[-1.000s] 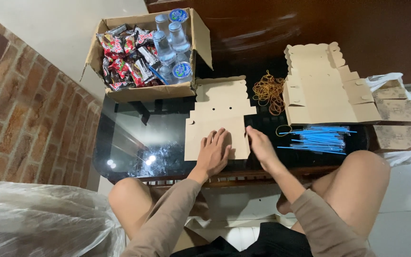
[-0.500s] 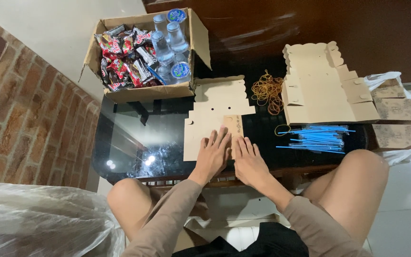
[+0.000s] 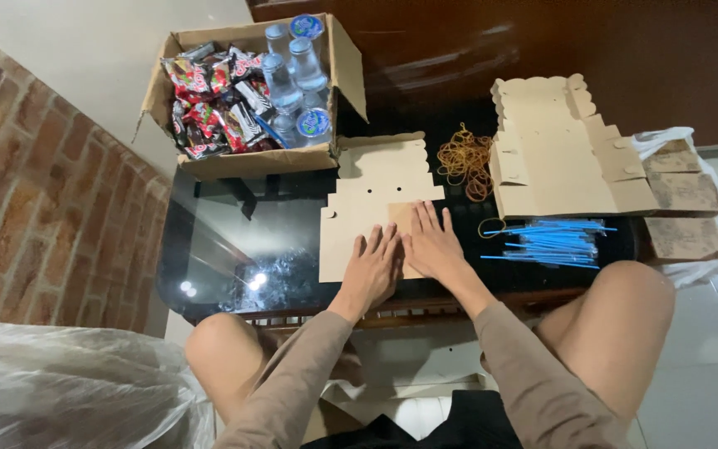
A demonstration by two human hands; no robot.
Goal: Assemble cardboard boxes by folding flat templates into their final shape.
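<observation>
Both hands, left hand (image 3: 373, 272) and right hand (image 3: 432, 245), lie open and flat, side by side, on the flat cardboard cutout (image 3: 371, 208), which rests on the glass table (image 3: 234, 249) just below the snack box (image 3: 251, 91).

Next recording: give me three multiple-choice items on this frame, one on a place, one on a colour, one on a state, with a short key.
1. Where does the heap of rubber bands lie?
A. Inside the open carton
B. On the table between the flat cardboard blank and the stack of blanks
C. On the floor

2. What colour are the straws?
A. Blue
B. Red
C. White

3. How are the left hand and right hand placed?
A. Both lifted off the table
B. One holds a bottle
C. Both flat, palms down, on the flat cardboard blank

Key: B, the bands sit on the dark tabletop between the blank and the stack of blanks; A, the thin sticks are blue; C, both palms press side by side on the blank.
</observation>
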